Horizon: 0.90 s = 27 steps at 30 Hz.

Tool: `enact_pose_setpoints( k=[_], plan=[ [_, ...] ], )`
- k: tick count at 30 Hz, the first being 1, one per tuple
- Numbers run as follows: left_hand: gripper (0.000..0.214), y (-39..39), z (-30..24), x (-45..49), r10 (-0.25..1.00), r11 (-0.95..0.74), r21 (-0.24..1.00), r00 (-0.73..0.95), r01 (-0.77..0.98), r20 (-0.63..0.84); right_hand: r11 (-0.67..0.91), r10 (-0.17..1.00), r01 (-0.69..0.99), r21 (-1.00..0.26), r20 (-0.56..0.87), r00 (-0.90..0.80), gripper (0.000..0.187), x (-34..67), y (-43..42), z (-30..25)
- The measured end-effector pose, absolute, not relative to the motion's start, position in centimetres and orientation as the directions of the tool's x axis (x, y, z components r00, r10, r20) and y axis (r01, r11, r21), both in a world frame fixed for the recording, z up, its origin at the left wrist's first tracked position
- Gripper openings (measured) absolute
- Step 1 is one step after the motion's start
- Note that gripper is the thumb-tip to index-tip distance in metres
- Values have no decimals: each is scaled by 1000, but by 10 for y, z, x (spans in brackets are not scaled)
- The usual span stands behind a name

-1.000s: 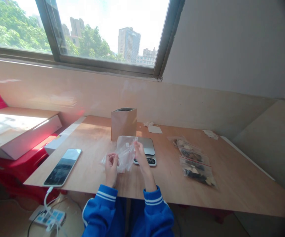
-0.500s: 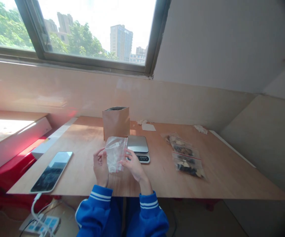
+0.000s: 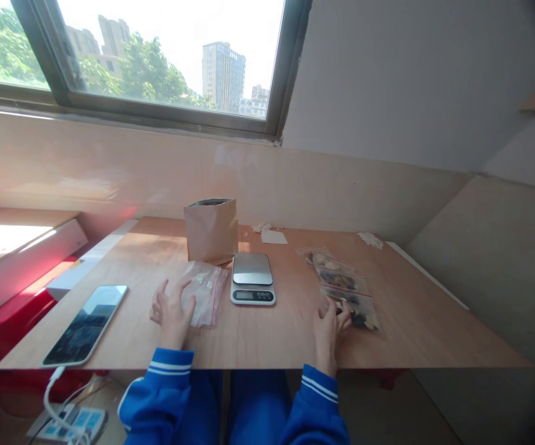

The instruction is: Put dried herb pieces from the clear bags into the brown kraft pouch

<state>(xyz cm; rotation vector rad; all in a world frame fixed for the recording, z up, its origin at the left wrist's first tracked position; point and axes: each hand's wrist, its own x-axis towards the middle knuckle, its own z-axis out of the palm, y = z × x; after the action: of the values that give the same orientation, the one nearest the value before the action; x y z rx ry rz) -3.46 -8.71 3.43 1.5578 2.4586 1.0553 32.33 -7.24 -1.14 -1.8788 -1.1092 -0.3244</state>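
Observation:
My left hand [image 3: 171, 309] rests with fingers spread beside a small pile of empty clear zip bags [image 3: 205, 286] lying flat on the wooden table [image 3: 277, 327]; its fingertips touch the pile's left edge. My right hand [image 3: 330, 324] reaches to the nearest of three filled zip bags [image 3: 348, 290] at the right, fingers curled against that bag's near corner. Between the hands stands a small digital scale [image 3: 252, 287] with a bare steel platform. Behind it a brown paper pouch [image 3: 212, 230] stands upright and open.
A phone [image 3: 86, 324] lies at the table's left front, its cable running down to a power strip [image 3: 70, 425] on the floor. Paper scraps [image 3: 273, 235] lie near the wall. A white box [image 3: 26, 262] and red furniture stand left of the table.
The clear bag that both hands held up now lies on the table. My right hand has moved right to the filled bags. My left hand has opened.

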Motion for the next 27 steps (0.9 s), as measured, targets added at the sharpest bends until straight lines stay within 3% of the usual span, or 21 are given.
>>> enact_pose_setpoints(
  k=[3,6,8,12,14,17,19,20,22,24,27],
  plan=[
    [42,-86,30,-25,903,90,388,-240,917,358,-180,532,801,-572,628,568,31,330,-75,-16],
    [43,-83,18,-17,976,-9,319,-61,948,208,-140,523,808,-572,650,551,31,338,-74,-15],
    [45,-83,10,-9,983,31,295,-83,955,165,-129,520,803,-582,650,554,29,341,-75,-9],
    [48,-82,3,12,940,174,286,-246,942,238,-110,479,757,-645,633,609,26,332,-82,25],
    [48,-80,5,20,930,198,356,-289,913,225,-22,472,713,-701,621,625,25,318,-86,53],
    [49,-78,21,24,928,196,590,-343,783,147,175,574,532,-829,524,629,29,287,-95,95],
    [50,-82,41,25,937,62,762,-302,644,178,281,697,378,-882,459,551,29,265,-100,116],
    [50,-86,52,25,942,-89,815,-218,573,256,317,768,297,-901,428,477,28,254,-102,123],
    [49,-96,75,28,928,-330,856,-28,399,371,347,875,149,-926,377,303,26,235,-106,132],
    [38,-105,91,31,942,-336,902,92,270,323,343,921,50,-938,346,176,25,221,-107,135],
    [26,-113,99,34,962,-269,945,100,187,254,337,930,29,-941,337,143,27,210,-103,131]
  ],
)
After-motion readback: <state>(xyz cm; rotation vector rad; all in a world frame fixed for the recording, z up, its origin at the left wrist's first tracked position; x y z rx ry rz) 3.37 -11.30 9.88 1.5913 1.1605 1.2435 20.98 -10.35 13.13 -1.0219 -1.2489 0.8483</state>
